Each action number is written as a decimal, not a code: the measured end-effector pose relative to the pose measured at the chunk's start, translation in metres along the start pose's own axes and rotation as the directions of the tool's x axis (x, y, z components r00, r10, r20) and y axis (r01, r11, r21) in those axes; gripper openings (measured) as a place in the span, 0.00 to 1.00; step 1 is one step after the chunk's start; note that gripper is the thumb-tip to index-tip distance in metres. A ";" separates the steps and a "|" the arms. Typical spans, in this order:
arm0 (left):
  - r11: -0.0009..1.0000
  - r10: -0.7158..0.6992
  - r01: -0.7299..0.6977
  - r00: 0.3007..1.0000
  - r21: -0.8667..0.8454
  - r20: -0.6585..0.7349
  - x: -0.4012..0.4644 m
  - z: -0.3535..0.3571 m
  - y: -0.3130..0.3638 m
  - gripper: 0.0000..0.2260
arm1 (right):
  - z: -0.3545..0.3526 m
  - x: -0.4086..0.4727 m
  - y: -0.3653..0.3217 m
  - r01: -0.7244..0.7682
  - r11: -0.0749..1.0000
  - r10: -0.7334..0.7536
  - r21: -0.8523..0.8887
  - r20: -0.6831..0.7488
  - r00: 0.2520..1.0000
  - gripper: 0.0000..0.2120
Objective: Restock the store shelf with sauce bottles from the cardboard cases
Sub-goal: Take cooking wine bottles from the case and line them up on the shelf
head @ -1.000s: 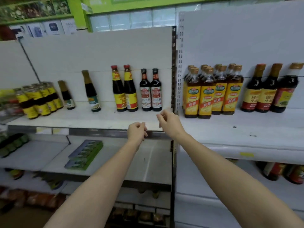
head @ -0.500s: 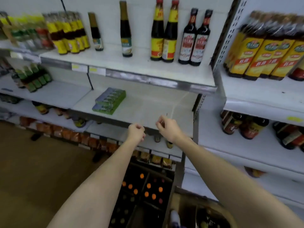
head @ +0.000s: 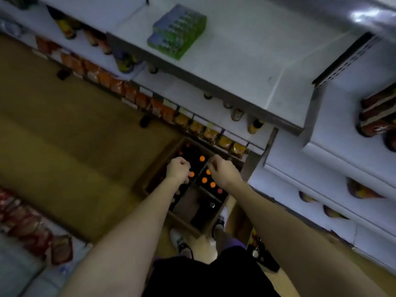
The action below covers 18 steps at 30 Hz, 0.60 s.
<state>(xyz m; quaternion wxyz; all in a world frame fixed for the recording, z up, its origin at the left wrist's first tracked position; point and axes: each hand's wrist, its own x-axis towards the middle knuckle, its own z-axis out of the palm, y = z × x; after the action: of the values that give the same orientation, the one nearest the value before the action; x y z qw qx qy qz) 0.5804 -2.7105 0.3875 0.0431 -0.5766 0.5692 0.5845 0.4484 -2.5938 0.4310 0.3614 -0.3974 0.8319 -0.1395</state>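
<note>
Shorts: black shorts fill the bottom centre, pale shoes just above them on the floor.
Left hand: left hand, mid-frame, fingers curled under into a loose fist, nothing in it, over the case.
Right hand: right hand just beside it, fingers curled too, empty as far as the blur shows.
Cardboard case: open cardboard case on the floor below both hands, against the shelving.
Sauce bottles: dark sauce bottles with orange caps stand in the case, between the two hands.
Shelf: white shelf in the upper centre, mostly bare.
Green pack: a green pack lies flat on that shelf, top centre.
</note>
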 end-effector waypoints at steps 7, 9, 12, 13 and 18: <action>0.991 -0.133 0.133 0.991 -0.003 -0.030 0.031 0.002 -0.091 0.09 | 0.080 0.026 0.038 -0.064 0.996 0.074 -0.064 0.156 0.985 0.07; 0.986 -0.167 0.168 0.985 0.005 -0.040 0.039 0.003 -0.114 0.09 | 0.100 0.037 0.046 -0.073 0.996 0.083 -0.060 0.184 0.979 0.07; 0.971 -0.238 0.235 0.968 -0.035 -0.081 0.050 0.005 -0.142 0.09 | 0.129 0.054 0.055 -0.080 0.995 0.090 -0.051 0.222 0.971 0.07; 0.964 -0.263 0.259 0.960 -0.059 -0.092 0.053 0.007 -0.150 0.08 | 0.139 0.059 0.058 -0.082 0.995 0.093 -0.054 0.239 0.967 0.07; 0.952 -0.306 0.294 0.935 -0.089 -0.179 0.053 0.022 -0.179 0.05 | 0.180 0.087 0.074 -0.050 0.995 0.075 -0.086 0.317 0.946 0.09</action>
<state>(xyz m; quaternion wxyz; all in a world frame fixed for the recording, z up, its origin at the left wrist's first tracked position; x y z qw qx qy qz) 0.6753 -2.6647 0.2324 0.0595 -0.7110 0.4581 0.5302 0.4985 -2.6024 0.2236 0.4799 -0.4017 0.7794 -0.0295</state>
